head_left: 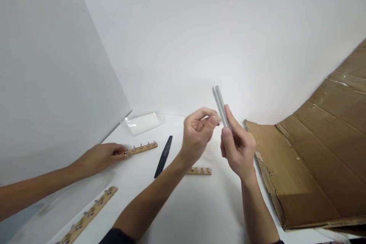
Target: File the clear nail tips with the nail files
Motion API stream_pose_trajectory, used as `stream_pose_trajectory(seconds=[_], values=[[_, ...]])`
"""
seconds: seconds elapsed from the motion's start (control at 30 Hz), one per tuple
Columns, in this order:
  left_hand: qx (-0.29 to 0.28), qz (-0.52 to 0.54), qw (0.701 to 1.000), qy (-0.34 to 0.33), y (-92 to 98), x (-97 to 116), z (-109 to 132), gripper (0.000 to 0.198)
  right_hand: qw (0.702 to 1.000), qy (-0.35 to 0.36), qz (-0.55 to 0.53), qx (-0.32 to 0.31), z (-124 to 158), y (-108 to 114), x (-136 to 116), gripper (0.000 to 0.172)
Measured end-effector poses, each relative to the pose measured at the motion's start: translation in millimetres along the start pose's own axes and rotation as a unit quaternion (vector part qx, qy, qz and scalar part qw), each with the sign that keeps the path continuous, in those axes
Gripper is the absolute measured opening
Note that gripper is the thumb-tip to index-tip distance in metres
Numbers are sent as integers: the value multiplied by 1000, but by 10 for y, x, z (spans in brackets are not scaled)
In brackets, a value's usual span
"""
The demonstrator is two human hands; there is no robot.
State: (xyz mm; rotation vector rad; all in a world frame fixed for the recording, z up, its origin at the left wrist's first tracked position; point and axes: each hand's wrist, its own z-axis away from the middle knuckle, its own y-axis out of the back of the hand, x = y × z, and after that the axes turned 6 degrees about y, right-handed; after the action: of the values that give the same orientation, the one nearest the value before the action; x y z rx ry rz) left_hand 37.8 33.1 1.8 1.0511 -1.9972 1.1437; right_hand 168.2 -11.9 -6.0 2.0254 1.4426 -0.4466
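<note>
My right hand (238, 143) is closed around a pair of thin grey strips (220, 101), held upright and slightly tilted, with the thumb across their lower part. Just left of them, my left hand (198, 134) has its thumb and forefinger pinched together close to the strips' side. Something small and pale may be at those fingertips, too small to name. Below my hands, a short wooden hook rail (203, 170) lies on the table, partly hidden by my left forearm. A black flat tool with a tapered end (163, 156) rests left of that forearm.
Another person's hand (104, 154) holds the end of a wooden hook rail (145, 147) at the left. Nearer lies a longer hook rail (88, 213). A clear-wrapped white pack (144, 122) sits by the wall. Bent cardboard (303, 175) covers the right side of the white table (197, 213).
</note>
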Motion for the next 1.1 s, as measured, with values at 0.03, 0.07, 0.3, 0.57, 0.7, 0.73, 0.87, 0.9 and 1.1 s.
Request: stream_pose_trajectory(seconds=[0.03, 0.07, 0.3, 0.57, 0.7, 0.73, 0.87, 0.9, 1.1], values=[[-17, -1, 1000, 4, -24, -19, 22, 38, 1000, -2, -4, 10, -5, 18, 2, 52], [-29, -2, 1000, 7, -37, -28, 38, 37, 1000, -7, -8, 8, -16, 49, 9, 51], [22, 19, 999, 22, 57, 91, -17, 42, 994, -71, 68, 56, -109, 502, 148, 47], [-25, 54, 996, 73, 16, 50, -4, 42, 996, 67, 60, -17, 6, 297, -69, 48], [-24, 59, 995, 77, 23, 48, -10, 45, 993, 68, 97, 2, -50, 115, 24, 48], [-17, 58, 995, 75, 30, 48, -20, 45, 993, 69, 98, 11, -54, 109, 36, 48], [5, 82, 994, 72, 47, 60, -54, 43, 991, 103, 82, -23, -37, 128, 11, 48], [3, 93, 993, 72, 45, 65, -56, 43, 989, 113, 97, -27, -37, 116, 8, 48], [-44, 133, 983, 115, 38, 112, -30, 43, 950, 192, 217, 114, -76, -101, 104, 52]])
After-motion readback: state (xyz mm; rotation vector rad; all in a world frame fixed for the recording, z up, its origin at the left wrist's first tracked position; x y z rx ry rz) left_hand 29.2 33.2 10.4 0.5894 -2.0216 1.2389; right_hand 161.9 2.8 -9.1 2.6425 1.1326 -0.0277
